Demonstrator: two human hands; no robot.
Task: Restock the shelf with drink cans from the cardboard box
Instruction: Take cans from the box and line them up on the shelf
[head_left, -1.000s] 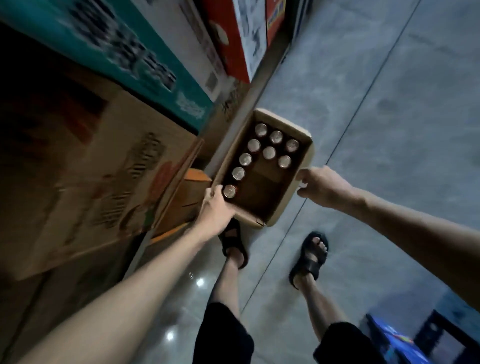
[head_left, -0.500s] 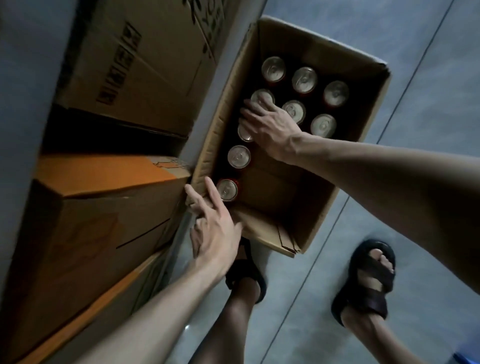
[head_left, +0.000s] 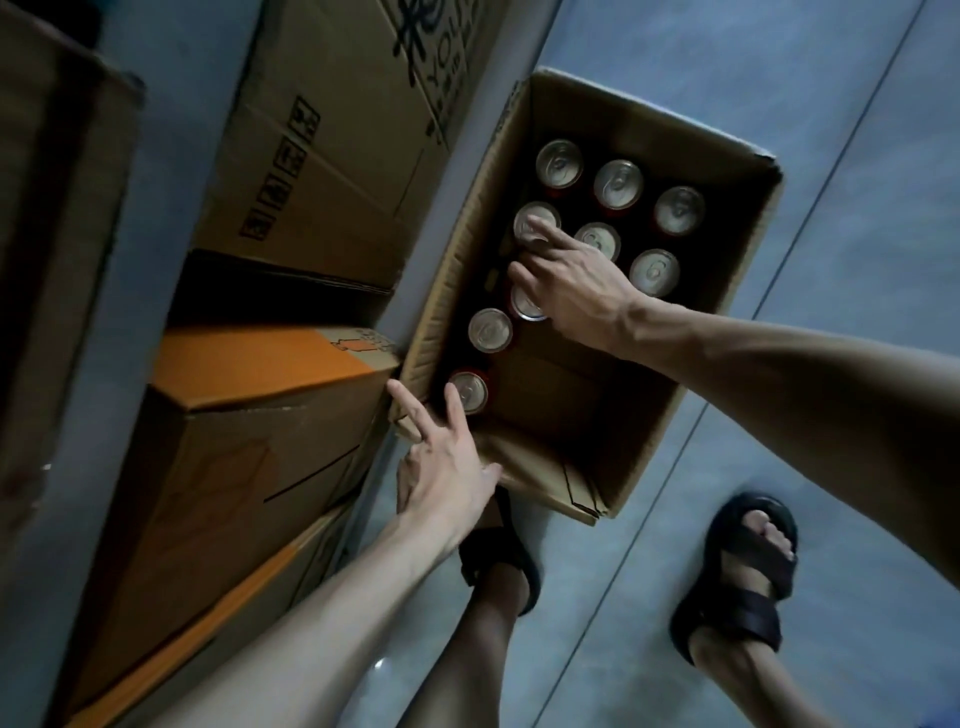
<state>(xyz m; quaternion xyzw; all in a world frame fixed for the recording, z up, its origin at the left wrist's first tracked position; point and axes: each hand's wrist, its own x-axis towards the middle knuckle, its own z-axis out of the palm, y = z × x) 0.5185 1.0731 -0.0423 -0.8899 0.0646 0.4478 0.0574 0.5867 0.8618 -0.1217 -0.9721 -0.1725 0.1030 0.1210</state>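
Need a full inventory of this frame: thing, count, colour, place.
cardboard box: 1, brown, open, on the floor at centre
drink cans: 9 visible, silver tops, upright in the box's far end and left side
stacked cartons: several, brown and orange, left
floor: grey tile, right
sandals: 2, dark, on the feet below
left hand: open, at the box's near corner
right hand: over cans in the left column, grip unclear

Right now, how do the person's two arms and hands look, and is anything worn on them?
Both forearms are bare up to the picture's edge: no sleeves show. The left hand and the right hand carry no gloves, and I see no watch, ring or wristband. Tendons and veins stand out on the right forearm.
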